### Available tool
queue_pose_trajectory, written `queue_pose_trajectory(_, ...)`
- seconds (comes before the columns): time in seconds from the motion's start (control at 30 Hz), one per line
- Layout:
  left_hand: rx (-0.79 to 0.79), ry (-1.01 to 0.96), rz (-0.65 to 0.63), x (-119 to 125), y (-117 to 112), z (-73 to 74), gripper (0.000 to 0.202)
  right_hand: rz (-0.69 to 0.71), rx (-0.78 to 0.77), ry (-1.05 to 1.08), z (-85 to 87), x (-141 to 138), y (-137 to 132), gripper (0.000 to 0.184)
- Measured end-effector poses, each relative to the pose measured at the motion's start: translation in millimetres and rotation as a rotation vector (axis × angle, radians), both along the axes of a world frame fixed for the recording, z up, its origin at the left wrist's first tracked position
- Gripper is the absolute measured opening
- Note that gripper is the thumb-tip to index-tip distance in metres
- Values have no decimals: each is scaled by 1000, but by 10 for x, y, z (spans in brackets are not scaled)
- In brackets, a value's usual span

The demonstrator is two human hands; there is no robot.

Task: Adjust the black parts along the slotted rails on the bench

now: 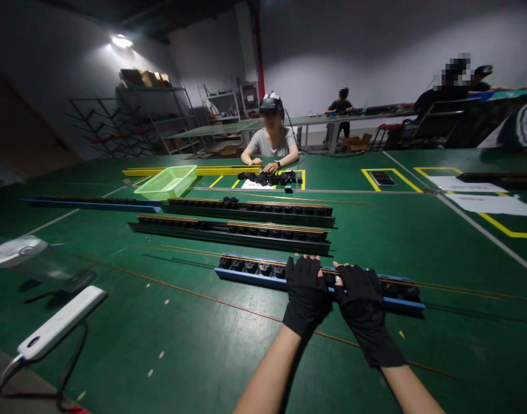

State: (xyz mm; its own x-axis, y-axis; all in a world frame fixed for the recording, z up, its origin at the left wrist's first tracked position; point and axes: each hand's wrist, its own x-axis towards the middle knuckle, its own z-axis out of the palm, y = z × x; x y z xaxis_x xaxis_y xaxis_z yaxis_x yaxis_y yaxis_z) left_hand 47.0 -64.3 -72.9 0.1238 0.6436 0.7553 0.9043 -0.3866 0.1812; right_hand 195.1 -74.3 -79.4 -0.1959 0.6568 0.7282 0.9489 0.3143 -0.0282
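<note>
A blue channel rail [250, 277] lies on the green table in front of me, filled with a row of black plastic parts [264, 269]. Thin brass-coloured rods [457, 288] run along its top and stick out past both ends. My left hand [305, 290], in a black fingerless glove, is closed over the middle of the rail, fingertips at the far edge. Just to its right, my right hand [361, 293], gloved alike, also closes over the rail, thumb near the rods. Both palms hide the parts beneath them.
Two dark rails [229, 237] with rods lie beyond, near a green basket [170, 181]. A long thin rod [194, 293] crosses the table on my side. A power strip [62, 322] sits at left. Opposite, a person [272, 141] handles black parts beside a yellow rail [220, 171].
</note>
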Motion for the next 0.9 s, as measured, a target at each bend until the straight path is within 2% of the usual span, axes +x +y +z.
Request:
queue_pose_trajectory(0.3,3,-22,24,17,-5,15,39,-5,34,-40,39,10,13,30)
queue_pose_trajectory(0.9,57,-22,8,21,-14,2,41,1,40,-43,-50,42,41,34)
